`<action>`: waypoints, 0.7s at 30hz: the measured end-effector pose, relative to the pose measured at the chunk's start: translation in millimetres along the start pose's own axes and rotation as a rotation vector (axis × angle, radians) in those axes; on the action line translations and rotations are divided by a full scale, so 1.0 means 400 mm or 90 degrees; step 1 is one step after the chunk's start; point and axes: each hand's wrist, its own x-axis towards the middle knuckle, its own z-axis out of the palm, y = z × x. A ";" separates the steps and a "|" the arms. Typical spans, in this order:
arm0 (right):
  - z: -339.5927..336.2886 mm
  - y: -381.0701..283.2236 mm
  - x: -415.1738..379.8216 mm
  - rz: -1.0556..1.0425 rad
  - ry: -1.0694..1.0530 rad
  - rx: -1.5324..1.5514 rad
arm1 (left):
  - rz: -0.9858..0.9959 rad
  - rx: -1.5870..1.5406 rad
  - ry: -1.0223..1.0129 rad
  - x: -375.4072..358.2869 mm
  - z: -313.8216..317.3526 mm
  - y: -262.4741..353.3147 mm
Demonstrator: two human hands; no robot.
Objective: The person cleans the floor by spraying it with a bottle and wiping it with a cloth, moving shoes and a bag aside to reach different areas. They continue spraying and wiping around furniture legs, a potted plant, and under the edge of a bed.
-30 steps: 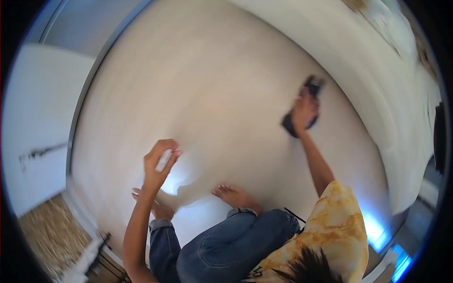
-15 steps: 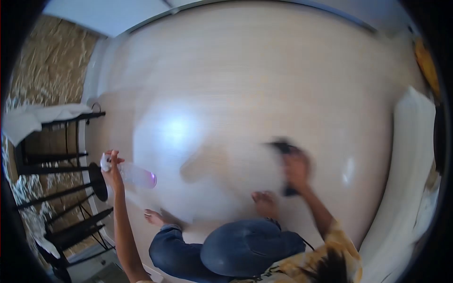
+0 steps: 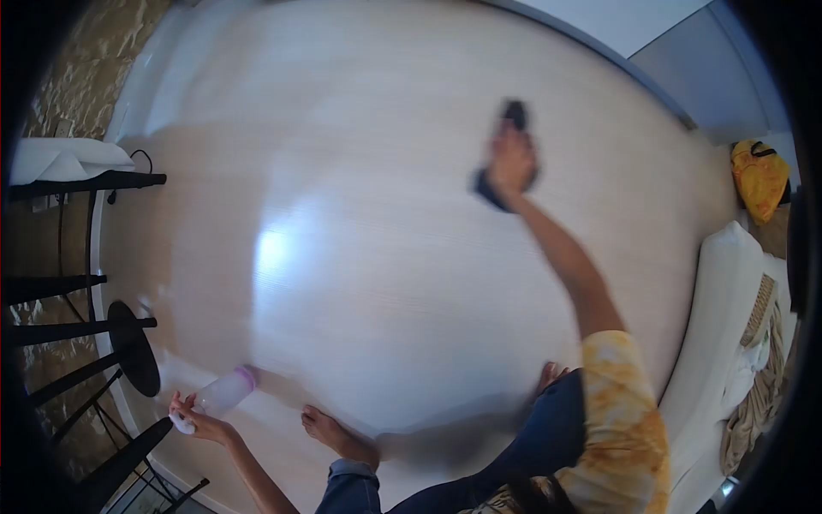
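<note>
My left hand (image 3: 204,423), low on the left, is closed round the white top of a clear spray bottle (image 3: 224,391) with a pinkish base. The bottle is tilted, its base pointing up and to the right. Farther out on the right, my right hand (image 3: 512,161) presses a dark cloth (image 3: 491,190) to the pale floor (image 3: 385,214). Motion blurs that hand, and the cloth shows beyond and beside the fingers.
Black stools or chairs (image 3: 133,349) and a black table (image 3: 120,181) with a white cloth (image 3: 73,161) line the left wall. A white sofa (image 3: 715,300) stands at right, a yellow bag (image 3: 760,182) beyond it. White cabinets (image 3: 634,26) edge the far side.
My right hand has moved the dark cloth forward, away from my feet. My left hand and the spray bottle sit lower in view. My head view and legs have shifted.
</note>
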 end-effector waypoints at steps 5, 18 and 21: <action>-0.046 -0.785 -0.340 -0.356 -0.199 0.225 | 0.110 -0.062 0.000 0.190 0.166 -0.089; -0.262 0.090 -0.574 0.281 0.017 -0.205 | 0.029 -0.279 -0.269 0.335 0.347 -0.111; -0.159 0.043 -0.489 0.486 0.061 -0.398 | 0.082 -0.191 -0.238 0.335 0.365 -0.127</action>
